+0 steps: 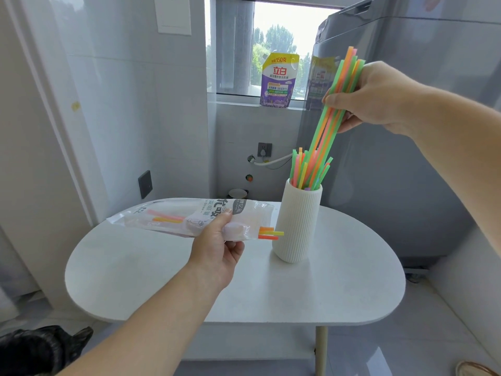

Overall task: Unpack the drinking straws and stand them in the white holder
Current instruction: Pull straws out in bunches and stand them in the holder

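A white ribbed holder stands on the round white table, with several coloured straws upright in it. My right hand grips a bundle of green, orange and pink straws, tilted, whose lower ends reach into the holder's mouth. My left hand holds a clear plastic straw packet level above the table, left of the holder. A few orange and yellow straws stick out of the packet's open right end, close to the holder's side.
A grey washing machine stands right behind the table. A purple detergent pouch sits on the window sill. A dark furry animal lies on the floor at the lower left. A wall outlet and hose are behind the holder.
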A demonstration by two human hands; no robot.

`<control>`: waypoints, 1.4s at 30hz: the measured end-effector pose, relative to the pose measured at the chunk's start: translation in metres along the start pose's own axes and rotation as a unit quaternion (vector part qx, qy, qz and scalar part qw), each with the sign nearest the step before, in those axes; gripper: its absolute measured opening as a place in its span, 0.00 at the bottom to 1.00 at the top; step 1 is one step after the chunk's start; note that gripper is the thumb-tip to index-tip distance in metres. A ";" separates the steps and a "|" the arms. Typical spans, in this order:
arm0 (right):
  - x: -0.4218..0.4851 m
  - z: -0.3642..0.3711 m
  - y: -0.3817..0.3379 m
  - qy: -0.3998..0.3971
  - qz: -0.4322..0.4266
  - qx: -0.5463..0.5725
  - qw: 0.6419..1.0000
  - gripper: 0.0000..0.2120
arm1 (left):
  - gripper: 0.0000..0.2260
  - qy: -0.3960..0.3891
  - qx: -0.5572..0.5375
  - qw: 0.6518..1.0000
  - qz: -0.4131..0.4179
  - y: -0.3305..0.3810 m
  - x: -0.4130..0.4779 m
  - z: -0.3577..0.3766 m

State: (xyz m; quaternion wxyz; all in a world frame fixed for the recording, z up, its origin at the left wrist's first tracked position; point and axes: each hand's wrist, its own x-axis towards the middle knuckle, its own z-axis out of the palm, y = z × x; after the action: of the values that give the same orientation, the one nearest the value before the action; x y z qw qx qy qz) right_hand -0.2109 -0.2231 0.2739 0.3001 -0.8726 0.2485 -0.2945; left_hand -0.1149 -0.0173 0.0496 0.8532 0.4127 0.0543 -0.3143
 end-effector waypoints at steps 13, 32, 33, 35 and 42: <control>-0.004 0.012 0.010 0.038 0.006 0.002 0.999 0.12 | 0.06 0.005 0.004 1.000 -0.001 -0.001 0.001 -0.001; 0.001 0.009 0.008 0.035 -0.013 -0.006 0.999 0.13 | 0.05 0.000 0.002 1.000 0.000 -0.002 0.004 -0.001; 0.001 0.012 0.009 0.037 -0.014 -0.008 0.999 0.13 | 0.04 0.001 0.003 1.000 0.001 -0.003 0.004 -0.001; 0.001 0.016 0.012 0.048 -0.016 -0.009 0.999 0.12 | 0.04 0.002 0.005 1.000 0.001 -0.003 0.004 -0.001; 0.000 0.013 0.015 0.065 -0.024 0.001 0.998 0.09 | 0.05 0.005 0.005 1.000 0.000 -0.002 0.004 -0.002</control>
State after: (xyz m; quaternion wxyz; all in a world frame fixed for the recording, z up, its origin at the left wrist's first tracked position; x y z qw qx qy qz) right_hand -0.2064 -0.2289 0.2557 0.2774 -0.8568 0.2463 -0.3581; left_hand -0.1122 -0.0183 0.0454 0.8509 0.4185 0.0571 -0.3125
